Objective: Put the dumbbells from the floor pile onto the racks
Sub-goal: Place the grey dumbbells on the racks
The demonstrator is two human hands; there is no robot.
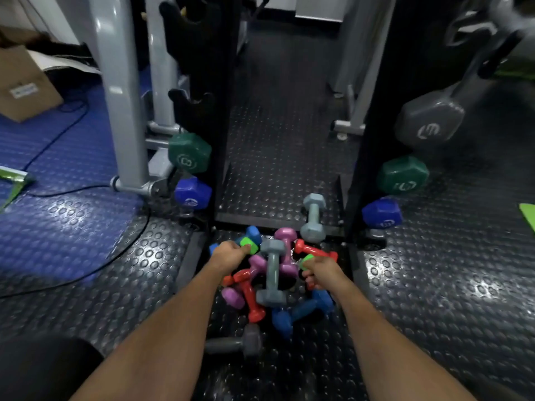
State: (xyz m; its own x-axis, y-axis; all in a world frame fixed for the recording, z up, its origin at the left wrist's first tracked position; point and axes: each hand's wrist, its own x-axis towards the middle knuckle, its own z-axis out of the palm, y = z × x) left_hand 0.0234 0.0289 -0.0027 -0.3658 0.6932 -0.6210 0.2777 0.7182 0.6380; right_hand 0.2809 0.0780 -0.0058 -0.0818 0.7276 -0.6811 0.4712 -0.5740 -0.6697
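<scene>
Both hands reach into the dumbbell pile (269, 282) on the floor (434, 285) between two racks.

The left hand (228, 254) has its grip curled around a green dumbbell (250, 245) at the pile's far left edge; the right hand (321, 273) has its grip closed on a second green dumbbell (306, 261) at the far right edge. Between the hands lie a grey dumbbell (272, 273), pink, red and blue ones, touching and crossed over each other. A light grey dumbbell (313, 217) lies apart, just beyond the pile. The left rack (214, 111) carries a dark green weight (189, 153) and a blue weight (192, 193); the right rack (373, 111) carries grey, green and blue weights. A black cable (86, 273) runs across the floor to the left.
</scene>
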